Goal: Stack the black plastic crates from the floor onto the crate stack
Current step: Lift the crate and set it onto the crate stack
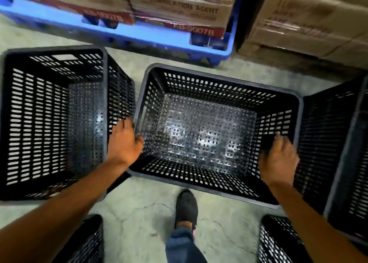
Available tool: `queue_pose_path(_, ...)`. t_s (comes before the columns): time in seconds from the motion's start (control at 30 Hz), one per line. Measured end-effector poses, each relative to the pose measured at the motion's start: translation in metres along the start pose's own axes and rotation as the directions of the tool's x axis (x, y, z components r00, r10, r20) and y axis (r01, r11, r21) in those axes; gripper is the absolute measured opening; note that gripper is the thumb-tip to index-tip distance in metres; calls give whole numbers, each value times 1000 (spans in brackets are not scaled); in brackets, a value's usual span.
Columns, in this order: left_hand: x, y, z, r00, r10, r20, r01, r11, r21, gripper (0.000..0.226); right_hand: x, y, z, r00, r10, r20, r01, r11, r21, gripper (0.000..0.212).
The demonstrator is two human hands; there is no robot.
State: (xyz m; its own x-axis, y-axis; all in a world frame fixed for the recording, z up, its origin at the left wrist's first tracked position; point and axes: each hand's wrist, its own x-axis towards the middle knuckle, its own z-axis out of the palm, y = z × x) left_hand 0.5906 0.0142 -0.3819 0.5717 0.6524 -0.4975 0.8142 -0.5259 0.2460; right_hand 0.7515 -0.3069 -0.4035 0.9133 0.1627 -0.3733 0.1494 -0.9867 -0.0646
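An empty black perforated crate [223, 79] sits in the middle, open side up. My left hand [124, 141] is on its left rim, fingers curled over the edge, squeezed between this crate and the one to the left. My right hand [278, 159] is at the inside of the right wall, fingers bent toward the rim; the grip there is not fully clear. A taller black crate [53, 103] stands close on the left. Another black crate [342, 143] stands at the right edge.
Two more black crates show at the bottom left [87, 243] and bottom right [278, 243]. My shoe [186, 207] stands on the concrete floor between them. A blue pallet [139, 34] with wrapped cardboard boxes [179, 6] lies ahead, more boxes [308, 24] at the top right.
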Motion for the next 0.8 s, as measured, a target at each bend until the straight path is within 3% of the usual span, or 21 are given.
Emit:
queue_pose_path(0.1, -44, -20, -19, 994, -23, -109, 3, 984, -179, 66, -37, -72, 3, 955, -292, 57, 289, 955, 62, 65)
queue_pose_path(0.23, -112, -105, -39, 961, -140, -238, 75, 962, -262, 81, -120, -185, 11, 816, -576, 49, 561, 809, 176, 59)
queue_pose_path(0.43, -248, -285, -49, 864, -455, -215, 390, 876, -284, 90, -287, -325, 41, 503, -863, 60, 831, 501, 242, 57)
queue_pose_path(0.6, -380, -431, -11, 698, -686, -208, 579, 710, -400, 91, -412, -396, 95, 324, -938, 122, 921, 342, 188, 55)
queue_pose_path(0.7, -453, -490, 29, 568, -809, -151, 669, 560, -488, 89, -460, -420, 135, 276, -933, 231, 936, 316, 154, 57)
queue_pose_path(0.8, -520, -532, 80, 391, -920, -1, 752, 321, -576, 84, -490, -432, 183, 269, -885, 380, 948, 312, 56, 60)
